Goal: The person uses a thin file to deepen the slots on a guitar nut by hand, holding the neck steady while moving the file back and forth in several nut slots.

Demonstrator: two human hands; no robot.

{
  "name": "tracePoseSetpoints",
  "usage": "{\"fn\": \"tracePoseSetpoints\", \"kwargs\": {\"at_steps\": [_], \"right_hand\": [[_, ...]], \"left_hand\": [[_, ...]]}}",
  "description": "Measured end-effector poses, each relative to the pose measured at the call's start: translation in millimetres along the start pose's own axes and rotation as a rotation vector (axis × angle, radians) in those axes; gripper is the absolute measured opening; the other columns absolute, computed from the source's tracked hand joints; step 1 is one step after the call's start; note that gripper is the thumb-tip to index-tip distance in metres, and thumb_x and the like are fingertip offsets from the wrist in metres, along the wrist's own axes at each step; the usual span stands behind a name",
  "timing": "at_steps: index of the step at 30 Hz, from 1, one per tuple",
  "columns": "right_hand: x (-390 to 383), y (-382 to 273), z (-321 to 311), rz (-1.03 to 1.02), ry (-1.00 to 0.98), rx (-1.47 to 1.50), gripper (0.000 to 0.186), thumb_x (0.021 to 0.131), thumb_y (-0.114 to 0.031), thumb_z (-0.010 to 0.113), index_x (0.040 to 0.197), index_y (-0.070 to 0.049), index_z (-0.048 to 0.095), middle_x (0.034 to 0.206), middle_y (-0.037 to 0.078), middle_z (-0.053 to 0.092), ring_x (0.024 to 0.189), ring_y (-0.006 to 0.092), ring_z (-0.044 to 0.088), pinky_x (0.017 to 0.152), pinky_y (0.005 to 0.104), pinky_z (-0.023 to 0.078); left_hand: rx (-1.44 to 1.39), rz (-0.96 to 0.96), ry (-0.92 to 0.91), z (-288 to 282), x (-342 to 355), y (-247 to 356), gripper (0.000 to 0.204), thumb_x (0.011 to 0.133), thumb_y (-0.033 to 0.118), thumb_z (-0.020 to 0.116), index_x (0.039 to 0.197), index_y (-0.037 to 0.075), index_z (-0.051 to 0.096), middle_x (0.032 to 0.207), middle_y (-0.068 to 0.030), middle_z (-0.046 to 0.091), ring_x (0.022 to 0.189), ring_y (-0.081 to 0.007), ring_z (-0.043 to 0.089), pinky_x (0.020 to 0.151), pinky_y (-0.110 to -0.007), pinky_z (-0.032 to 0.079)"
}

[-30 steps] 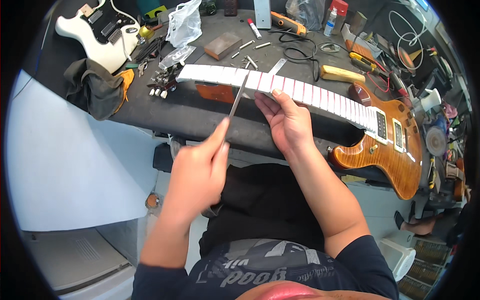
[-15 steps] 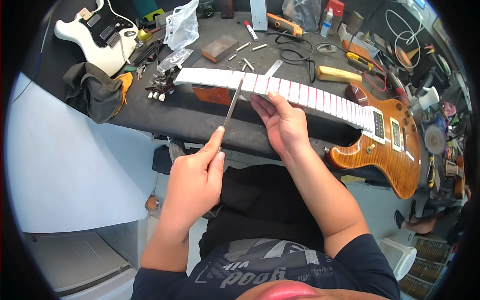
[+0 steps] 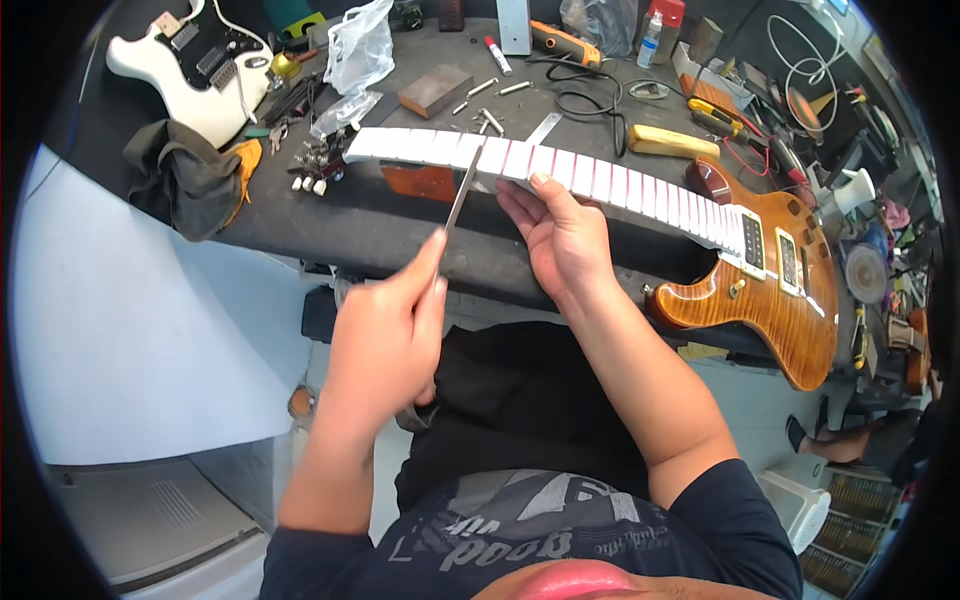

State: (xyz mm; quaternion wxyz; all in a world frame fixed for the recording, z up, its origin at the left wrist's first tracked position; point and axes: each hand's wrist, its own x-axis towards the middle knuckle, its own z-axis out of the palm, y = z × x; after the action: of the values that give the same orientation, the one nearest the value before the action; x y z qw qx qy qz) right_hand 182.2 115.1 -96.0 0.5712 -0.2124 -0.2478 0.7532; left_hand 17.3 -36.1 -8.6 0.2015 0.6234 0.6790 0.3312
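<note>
An electric guitar with an amber flame-top body (image 3: 750,320) lies across the bench, its neck (image 3: 625,190) pointing left. White tape covers the fingerboard between the frets, and several frets toward the body look red. My left hand (image 3: 385,320) grips a thin metal file (image 3: 460,200), its index finger stretched along it. The file's far end rests over the fingerboard edge, toward the headstock from my other hand. My right hand (image 3: 570,240) holds the neck from the near side, thumb at its edge and fingers underneath. Under the neck stands a reddish-brown block (image 3: 418,182).
A white guitar body (image 3: 205,85) and a dark cloth (image 3: 185,185) lie at left. Behind the neck are a wooden block (image 3: 437,90), small metal rods, a marker (image 3: 498,55), an orange power tool (image 3: 565,45) and a yellow-handled piece (image 3: 672,141). Tools crowd the right side.
The file has slid slightly back toward me and left along the fret edge, my left hand moving with it. My right hand keeps its hold on the neck. The whole view has shifted slightly.
</note>
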Motion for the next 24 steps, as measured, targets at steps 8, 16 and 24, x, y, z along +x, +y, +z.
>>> {"fn": "tracePoseSetpoints", "kwargs": {"at_steps": [8, 16, 24], "right_hand": [[-1, -3, 4, 0.025, -0.038, 0.032, 0.031, 0.106, -0.009, 0.072, 0.135, 0.002, 0.066, 0.133, 0.017, 0.075, 0.126, 0.0354, 0.072, 0.121, 0.0548, 0.051], [-1, -1, 2, -0.016, -0.024, 0.021, 0.033, 0.106, -0.009, 0.073, 0.136, 0.001, 0.066, 0.134, 0.017, 0.074, 0.126, 0.0355, 0.072, 0.121, 0.0548, 0.052], [2, -5, -7, 0.003, 0.008, 0.022, 0.032, 0.106, -0.010, 0.074, 0.133, 0.005, 0.067, 0.132, 0.018, 0.075, 0.125, 0.0351, 0.072, 0.120, 0.0542, 0.052]], "left_hand": [[0.154, 0.125, 0.069, 15, 83, 7, 0.041, 0.107, 0.017, 0.061, 0.146, 0.007, 0.070, 0.095, -0.0287, 0.073, 0.083, -0.0454, 0.072, 0.081, -0.046, 0.057], [0.140, 0.119, 0.063, 7, 42, 7, 0.043, 0.106, 0.013, 0.063, 0.148, 0.006, 0.068, 0.084, -0.0277, 0.068, 0.075, -0.0382, 0.071, 0.075, -0.044, 0.055], [0.044, 0.023, -0.002, 17, 31, 4, 0.045, 0.105, 0.010, 0.062, 0.149, 0.004, 0.067, 0.082, -0.0239, 0.069, 0.066, -0.0297, 0.066, 0.073, -0.038, 0.055]]}}
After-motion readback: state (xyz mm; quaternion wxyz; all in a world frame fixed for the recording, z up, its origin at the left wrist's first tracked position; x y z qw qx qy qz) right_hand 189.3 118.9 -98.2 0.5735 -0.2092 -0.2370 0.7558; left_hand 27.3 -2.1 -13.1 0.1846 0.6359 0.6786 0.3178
